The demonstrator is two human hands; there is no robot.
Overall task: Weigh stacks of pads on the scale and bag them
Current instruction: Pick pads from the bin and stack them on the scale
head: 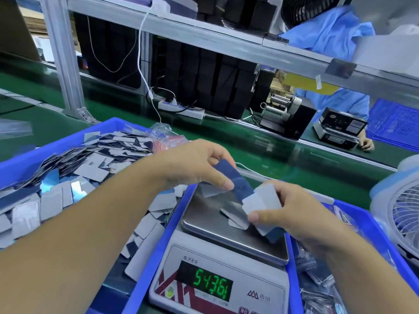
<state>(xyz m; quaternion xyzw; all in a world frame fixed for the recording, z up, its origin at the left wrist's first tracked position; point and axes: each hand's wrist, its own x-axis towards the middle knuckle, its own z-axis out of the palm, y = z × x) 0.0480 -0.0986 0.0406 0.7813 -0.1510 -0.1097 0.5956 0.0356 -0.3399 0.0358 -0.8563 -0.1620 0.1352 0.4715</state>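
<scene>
A white electronic scale [217, 279] with a steel pan [204, 214] stands in front of me, and its green display shows digits. My left hand [192, 166] pinches a dark blue pad [233, 177] above the pan's far side. My right hand [292, 211] grips a small fanned stack of grey and blue pads [263, 202] above the pan's right side. The steel pan shows their reflections. A blue bin [27, 159] at my left is heaped with loose grey and blue pads [74, 175].
A blue bin [362, 220] at my right holds clear plastic bags [322, 279]. A small white fan [401, 211] stands at the far right. Beyond lies a green conveyor belt [226, 137], a power strip [181, 109], an aluminium frame and another worker's hand [367, 143].
</scene>
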